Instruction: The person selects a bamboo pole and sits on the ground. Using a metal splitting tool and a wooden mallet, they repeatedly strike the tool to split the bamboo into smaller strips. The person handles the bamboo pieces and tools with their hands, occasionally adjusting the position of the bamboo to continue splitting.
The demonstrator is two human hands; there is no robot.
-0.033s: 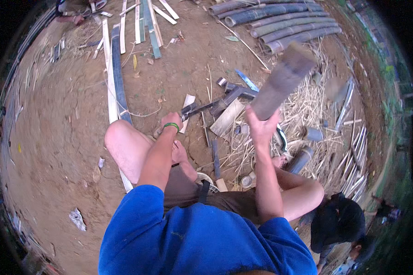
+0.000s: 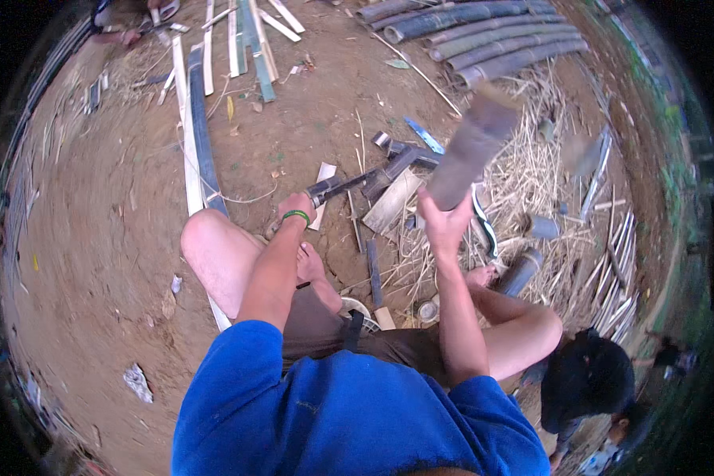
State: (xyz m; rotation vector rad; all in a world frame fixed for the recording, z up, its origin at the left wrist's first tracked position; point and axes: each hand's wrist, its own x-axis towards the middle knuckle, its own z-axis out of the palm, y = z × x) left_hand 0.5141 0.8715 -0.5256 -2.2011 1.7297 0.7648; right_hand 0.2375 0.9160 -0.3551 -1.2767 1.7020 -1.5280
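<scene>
My left hand [image 2: 293, 210], a green band at its wrist, is closed round the handle end of a long, dark-bladed knife [image 2: 347, 186]. The blade points right, across short pieces of split bamboo [image 2: 393, 170] on the ground. In my right hand [image 2: 446, 226] is a thick bamboo section [image 2: 472, 147], gripped at its near end and held up, slightly blurred. A pale split bamboo piece [image 2: 393, 205] lies between my hands. Close to my right wrist rests a curved tool with a black and white handle [image 2: 484, 230], perhaps a saw.
Pale shavings [image 2: 531, 182] spread on the right, with short bamboo tubes [image 2: 520, 271] among them. Bamboo poles [image 2: 484, 36] are stacked at the far right. Long split strips [image 2: 198, 127] lie at the left. A person in black [image 2: 587, 381] is at the lower right, another person's hand [image 2: 131, 37] at the far left.
My right hand and the bamboo section have shifted slightly left, the section's top also a little lower. My left hand stays at the knife handle.
</scene>
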